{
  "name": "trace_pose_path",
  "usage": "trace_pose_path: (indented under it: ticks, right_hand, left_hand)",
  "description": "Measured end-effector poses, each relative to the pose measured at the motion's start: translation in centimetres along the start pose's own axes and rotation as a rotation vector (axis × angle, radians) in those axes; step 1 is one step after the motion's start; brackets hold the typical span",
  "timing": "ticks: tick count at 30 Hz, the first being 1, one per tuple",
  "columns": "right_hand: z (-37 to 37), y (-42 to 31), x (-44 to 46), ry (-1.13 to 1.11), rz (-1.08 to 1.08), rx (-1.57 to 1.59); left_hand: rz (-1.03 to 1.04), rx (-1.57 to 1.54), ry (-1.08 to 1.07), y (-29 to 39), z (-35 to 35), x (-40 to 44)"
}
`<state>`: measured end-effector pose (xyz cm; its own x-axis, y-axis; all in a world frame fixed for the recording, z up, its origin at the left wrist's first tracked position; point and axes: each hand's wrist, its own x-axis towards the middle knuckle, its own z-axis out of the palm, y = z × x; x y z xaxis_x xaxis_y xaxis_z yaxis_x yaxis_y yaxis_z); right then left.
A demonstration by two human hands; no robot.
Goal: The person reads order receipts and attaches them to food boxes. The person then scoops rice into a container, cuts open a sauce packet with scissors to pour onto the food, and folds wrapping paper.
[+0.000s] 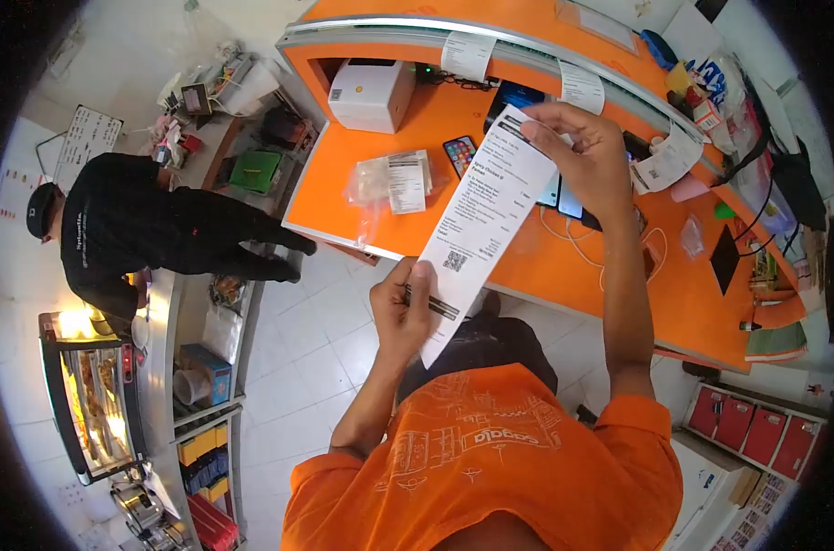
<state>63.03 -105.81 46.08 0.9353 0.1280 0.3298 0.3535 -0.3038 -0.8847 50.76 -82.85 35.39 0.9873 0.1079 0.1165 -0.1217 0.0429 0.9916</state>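
Note:
A long printed paper receipt (pixel 486 207) with a QR code near its lower end is stretched between my hands over the counter's front edge. My left hand (pixel 403 308) pinches its lower left edge, thumb on top. At the upper end, my right hand (pixel 582 151) grips the top corner between thumb and fingers. Behind the paper, phones (pixel 571 197) lie partly hidden on the orange counter (pixel 334 188). To the left of the receipt are a smaller phone (pixel 459 156) with app icons and a clear plastic bag (pixel 376 181) with a printed slip (pixel 406 182) on it.
A white label printer (pixel 371 95) stands at the counter's back left. Other receipts (pixel 468 55) hang from the shelf edge. White cables (pixel 656 257) loop across the right side. At left, a person in black (pixel 123 220) stands beside a lit food warmer (pixel 95 404).

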Motion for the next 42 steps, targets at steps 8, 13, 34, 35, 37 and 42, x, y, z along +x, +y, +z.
trace_pose_path:
  ticks: [8,13,34,35,37,42]
  right_hand:
    - [8.4,-0.1,-7.7,-0.511,-0.376,-0.429]
    - [10.4,2.0,-10.9,-0.528,-0.192,-0.254]
    - [14.1,2.5,-14.4,-0.342,0.081,0.074]
    - [14.3,2.8,-14.5,-0.323,0.143,0.146]
    - [14.5,3.6,-14.6,-0.302,0.203,0.219]
    - [12.7,4.8,-13.7,-0.354,0.310,0.308]
  left_hand:
    - [0.114,0.545,-0.271,1.5,-4.3,1.1]
    - [0.145,0.289,-0.284,-0.8,-6.5,0.1]
    - [0.266,0.481,-0.279,0.1,-6.9,-1.5]
    - [0.266,0.482,-0.276,-0.2,-6.7,-1.6]
    - [0.315,0.447,-0.224,-0.8,-6.4,-1.7]
    - [-0.020,0.369,-0.363,-1.1,-7.7,-0.6]
